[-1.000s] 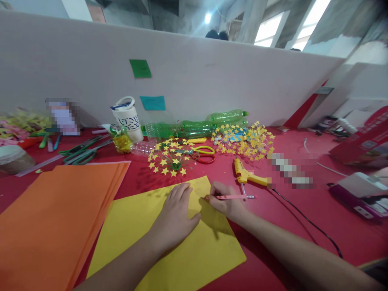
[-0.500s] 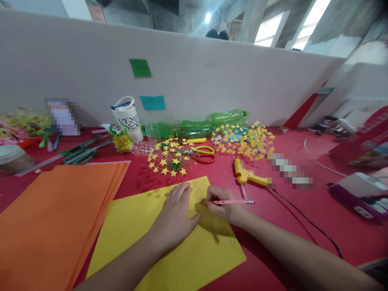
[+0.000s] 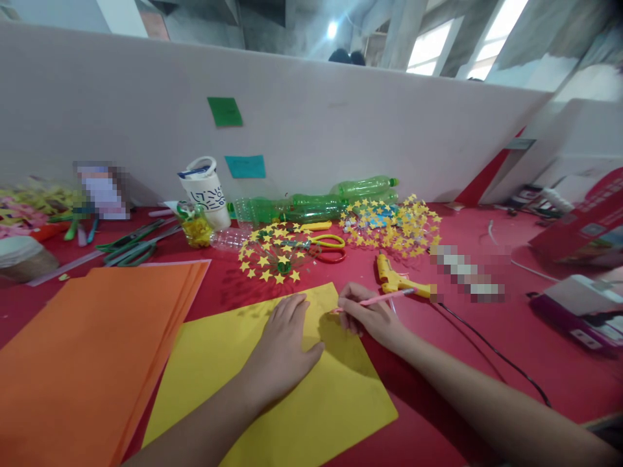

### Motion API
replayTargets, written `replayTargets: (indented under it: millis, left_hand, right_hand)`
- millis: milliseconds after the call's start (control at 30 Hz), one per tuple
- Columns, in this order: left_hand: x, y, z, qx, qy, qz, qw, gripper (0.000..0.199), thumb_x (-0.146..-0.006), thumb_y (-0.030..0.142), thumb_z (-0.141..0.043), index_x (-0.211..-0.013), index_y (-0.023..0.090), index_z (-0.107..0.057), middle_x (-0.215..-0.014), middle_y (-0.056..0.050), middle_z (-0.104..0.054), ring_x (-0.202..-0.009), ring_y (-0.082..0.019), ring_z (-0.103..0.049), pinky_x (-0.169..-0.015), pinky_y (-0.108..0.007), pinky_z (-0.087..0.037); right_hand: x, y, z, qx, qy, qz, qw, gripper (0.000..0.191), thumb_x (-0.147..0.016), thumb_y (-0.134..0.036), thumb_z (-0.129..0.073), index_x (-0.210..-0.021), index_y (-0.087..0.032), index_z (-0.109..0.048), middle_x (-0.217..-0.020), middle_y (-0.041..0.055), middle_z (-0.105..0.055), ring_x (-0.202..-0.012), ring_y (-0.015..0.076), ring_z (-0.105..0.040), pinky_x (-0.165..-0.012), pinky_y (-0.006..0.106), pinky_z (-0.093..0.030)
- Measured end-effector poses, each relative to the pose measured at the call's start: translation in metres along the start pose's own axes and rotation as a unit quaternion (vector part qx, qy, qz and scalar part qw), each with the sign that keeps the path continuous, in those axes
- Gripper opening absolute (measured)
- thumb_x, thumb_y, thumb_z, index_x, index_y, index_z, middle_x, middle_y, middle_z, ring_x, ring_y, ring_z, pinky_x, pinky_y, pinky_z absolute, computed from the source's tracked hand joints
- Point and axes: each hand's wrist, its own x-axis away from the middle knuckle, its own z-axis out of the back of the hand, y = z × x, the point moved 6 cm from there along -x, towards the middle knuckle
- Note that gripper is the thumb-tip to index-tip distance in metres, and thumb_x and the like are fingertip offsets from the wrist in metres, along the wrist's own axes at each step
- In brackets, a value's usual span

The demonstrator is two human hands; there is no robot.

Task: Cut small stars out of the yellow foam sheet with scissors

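- Flowers, pink and yellow [image 3: 22, 217], bunch at the table's far left.
- Next come green-handled scissors [image 3: 130, 242] and, nearer the person, a fanned stack of orange sheets [image 3: 87, 344].
- A pale partition [image 3: 121, 97] stands behind the table, carrying a green note [image 3: 224, 112] and a blue note [image 3: 244, 167]. A white patterned cup [image 3: 208, 196] stands at its foot.
- The yellow sheet [image 3: 204, 363] lies in front of the person, beside the orange stack and under both hands.
- The left hand [image 3: 278, 344] lies palm down on it, fingers straight and close together, thumb spread away, gripping nothing; it seems to keep the sheet from sliding.
- Beyond that hand is a spray of yellow stars [image 3: 263, 261], with green bottles [image 3: 318, 207] lying behind it and yellow-and-red-handled scissors [image 3: 327, 241] at its right.
- The tops of what look like two heads [image 3: 357, 58] show over the partition.
- The right hand [image 3: 377, 319] has its fingers closed around a pink pencil [image 3: 382, 298]. The pencil has just swung to a steeper slant, its eraser end raised; whether the tip touches the sheet, I cannot tell.
- Past it lie a yellow glue gun [image 3: 402, 283] and a fuller star spray [image 3: 413, 227], all on the red tabletop [image 3: 428, 431].
- Windows [image 3: 432, 48] brighten the room's right side, above a red box [image 3: 577, 227] and a white-and-purple device [image 3: 579, 327].
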Motion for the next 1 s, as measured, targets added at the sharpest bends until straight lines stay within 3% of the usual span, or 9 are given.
replayTargets:
  millis: [67,233,400,833,1000]
  left_hand:
    - [-0.001,-0.001,0.001,0.001,-0.004,0.003,1.0,0.061,-0.074,0.041,-0.046,-0.128,0.017,-0.033,-0.136,-0.009,-0.032,-0.126,-0.025,-0.024,-0.103,-0.04,-0.022]
    - [-0.002,-0.001,0.003,-0.004,0.009,0.003,1.0,0.06,-0.073,0.039,-0.047,-0.127,0.016,-0.033,-0.135,-0.009,-0.032,-0.125,-0.025,-0.025,-0.103,-0.04,-0.022]
    - [-0.002,0.0,0.004,-0.006,0.018,-0.003,1.0,0.056,-0.073,0.033,-0.047,-0.125,0.017,-0.035,-0.133,-0.009,-0.034,-0.124,-0.024,-0.027,-0.103,-0.04,-0.022]
    - [-0.001,0.0,0.003,-0.002,0.018,-0.002,1.0,0.056,-0.073,0.032,-0.047,-0.125,0.018,-0.035,-0.133,-0.009,-0.034,-0.124,-0.024,-0.026,-0.103,-0.04,-0.022]
    - [-0.001,0.0,0.003,-0.01,0.018,-0.004,1.0,0.055,-0.073,0.032,-0.047,-0.124,0.017,-0.035,-0.132,-0.009,-0.034,-0.124,-0.024,-0.027,-0.103,-0.039,-0.022]
  right_hand:
    - [0.002,-0.002,0.001,0.001,-0.015,-0.004,1.0,0.003,-0.077,-0.021,-0.047,-0.077,-0.019,-0.044,-0.054,-0.0048,-0.051,-0.041,0.0072,-0.043,-0.038,0.016,-0.03]
    - [0.013,-0.008,-0.006,0.08,-0.065,0.027,0.994,0.011,-0.064,-0.006,-0.052,-0.071,-0.015,-0.053,-0.063,-0.0024,-0.051,-0.054,0.0074,-0.042,-0.046,0.017,-0.029]
    - [0.014,0.003,-0.009,0.059,-0.035,0.014,0.998,0.006,-0.071,-0.013,-0.051,-0.067,-0.016,-0.046,-0.055,-0.0041,-0.045,-0.048,0.0067,-0.036,-0.043,0.017,-0.025]
    - [0.015,0.003,-0.015,0.042,-0.074,0.017,0.996,0.007,-0.068,-0.008,-0.05,-0.066,-0.015,-0.047,-0.056,-0.0038,-0.048,-0.049,0.0064,-0.038,-0.044,0.017,-0.027]
    - [0.013,0.007,-0.011,0.044,-0.033,0.016,0.998,0.008,-0.072,-0.012,-0.049,-0.067,-0.017,-0.045,-0.054,-0.0038,-0.05,-0.047,0.0066,-0.042,-0.043,0.016,-0.029]
